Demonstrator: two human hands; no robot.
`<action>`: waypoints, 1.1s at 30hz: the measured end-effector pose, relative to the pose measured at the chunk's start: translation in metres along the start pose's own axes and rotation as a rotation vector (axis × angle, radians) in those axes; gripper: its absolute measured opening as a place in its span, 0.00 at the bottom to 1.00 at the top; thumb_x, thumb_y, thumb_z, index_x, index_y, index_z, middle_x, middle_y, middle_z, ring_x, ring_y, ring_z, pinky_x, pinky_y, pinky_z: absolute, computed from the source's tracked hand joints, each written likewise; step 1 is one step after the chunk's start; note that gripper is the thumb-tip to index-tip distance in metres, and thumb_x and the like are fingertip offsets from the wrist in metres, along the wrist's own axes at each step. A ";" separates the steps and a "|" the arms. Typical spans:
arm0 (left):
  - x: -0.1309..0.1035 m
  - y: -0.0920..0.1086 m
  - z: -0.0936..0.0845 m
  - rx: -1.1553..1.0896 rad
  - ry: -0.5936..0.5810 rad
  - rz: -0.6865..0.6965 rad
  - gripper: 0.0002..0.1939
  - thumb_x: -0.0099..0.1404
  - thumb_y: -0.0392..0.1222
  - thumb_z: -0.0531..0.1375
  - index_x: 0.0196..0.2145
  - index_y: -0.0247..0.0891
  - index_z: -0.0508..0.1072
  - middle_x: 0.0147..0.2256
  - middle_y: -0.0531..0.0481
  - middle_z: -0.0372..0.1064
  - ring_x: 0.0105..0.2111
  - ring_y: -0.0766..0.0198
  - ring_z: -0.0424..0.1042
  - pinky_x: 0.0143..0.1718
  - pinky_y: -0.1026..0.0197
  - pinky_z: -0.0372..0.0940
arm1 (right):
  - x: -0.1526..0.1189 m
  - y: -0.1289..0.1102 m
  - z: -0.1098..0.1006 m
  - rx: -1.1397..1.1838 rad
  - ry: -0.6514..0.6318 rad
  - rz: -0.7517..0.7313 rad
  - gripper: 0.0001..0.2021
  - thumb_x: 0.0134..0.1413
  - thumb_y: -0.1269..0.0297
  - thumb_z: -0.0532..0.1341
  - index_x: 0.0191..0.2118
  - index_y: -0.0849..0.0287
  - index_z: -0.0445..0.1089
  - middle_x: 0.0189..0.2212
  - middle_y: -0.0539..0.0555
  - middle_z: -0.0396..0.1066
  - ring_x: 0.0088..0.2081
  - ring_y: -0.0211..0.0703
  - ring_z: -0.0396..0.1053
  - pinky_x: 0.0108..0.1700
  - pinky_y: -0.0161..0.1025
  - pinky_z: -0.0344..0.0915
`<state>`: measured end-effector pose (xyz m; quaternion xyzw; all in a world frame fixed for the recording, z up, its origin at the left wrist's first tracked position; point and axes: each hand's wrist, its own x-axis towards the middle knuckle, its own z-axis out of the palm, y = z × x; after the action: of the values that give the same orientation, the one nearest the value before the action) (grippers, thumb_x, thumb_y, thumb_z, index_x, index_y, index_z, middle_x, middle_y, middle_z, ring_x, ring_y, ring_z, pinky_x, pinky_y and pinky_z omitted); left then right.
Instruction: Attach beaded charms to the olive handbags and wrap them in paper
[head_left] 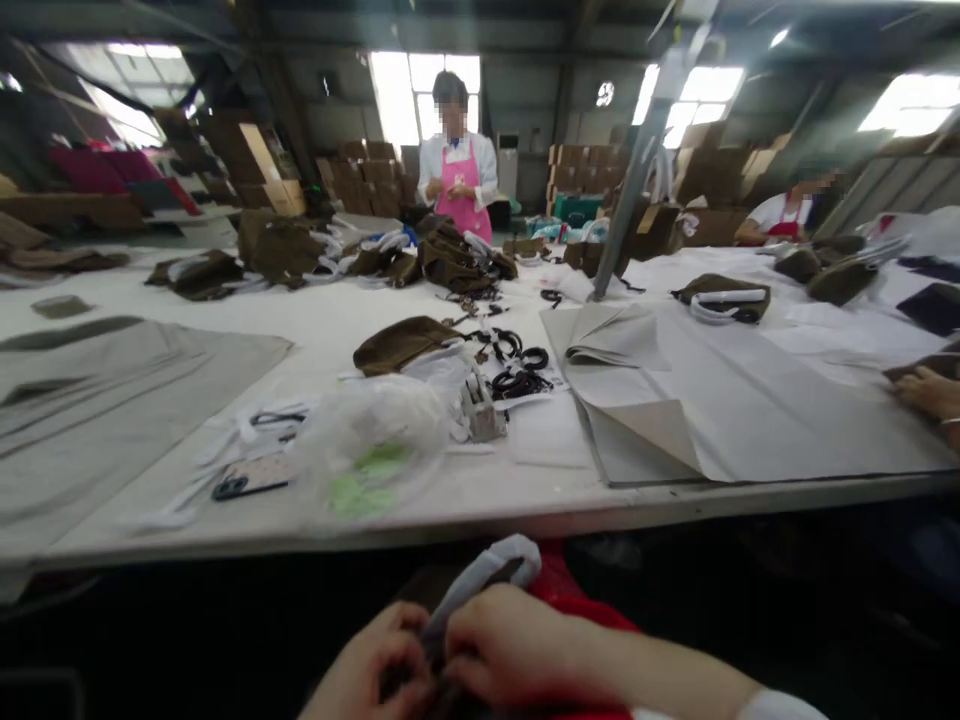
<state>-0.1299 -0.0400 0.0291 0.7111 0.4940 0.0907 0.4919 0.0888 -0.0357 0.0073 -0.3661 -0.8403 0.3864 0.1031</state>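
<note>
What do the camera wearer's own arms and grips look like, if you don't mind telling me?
The left grip and right grip are ungloved hands. The right forearm is bare, without watch or band, up to a white sleeve at the bottom edge; no left sleeve shows.

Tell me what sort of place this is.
Likely a fabric-goods workshop: brown fabric items heaped on a long white table, stacked cardboard boxes behind, and a person in a pink apron.
</note>
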 end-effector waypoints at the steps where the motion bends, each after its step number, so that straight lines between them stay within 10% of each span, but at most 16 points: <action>1: -0.003 0.005 0.002 0.006 0.008 -0.014 0.04 0.55 0.39 0.60 0.24 0.40 0.73 0.46 0.48 0.70 0.47 0.57 0.70 0.50 0.59 0.64 | -0.005 -0.004 -0.003 -0.034 0.001 -0.028 0.10 0.53 0.64 0.58 0.36 0.56 0.76 0.31 0.50 0.76 0.30 0.41 0.69 0.30 0.35 0.59; 10: -0.010 0.008 0.003 0.135 0.013 0.155 0.11 0.62 0.37 0.55 0.32 0.40 0.78 0.49 0.49 0.69 0.48 0.61 0.69 0.53 0.61 0.63 | -0.008 -0.008 0.003 0.047 -0.095 0.058 0.08 0.56 0.67 0.59 0.33 0.60 0.75 0.27 0.50 0.74 0.28 0.37 0.66 0.31 0.34 0.55; 33: -0.015 0.014 0.005 0.367 0.058 0.091 0.10 0.64 0.40 0.56 0.38 0.42 0.78 0.57 0.48 0.66 0.55 0.54 0.66 0.59 0.51 0.60 | -0.004 -0.013 0.002 -0.011 -0.001 -0.003 0.08 0.55 0.61 0.62 0.31 0.59 0.75 0.25 0.49 0.74 0.26 0.36 0.66 0.28 0.34 0.53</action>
<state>-0.1258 -0.0554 0.0434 0.8077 0.4834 0.0417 0.3348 0.0842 -0.0456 0.0158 -0.3654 -0.8429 0.3818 0.1014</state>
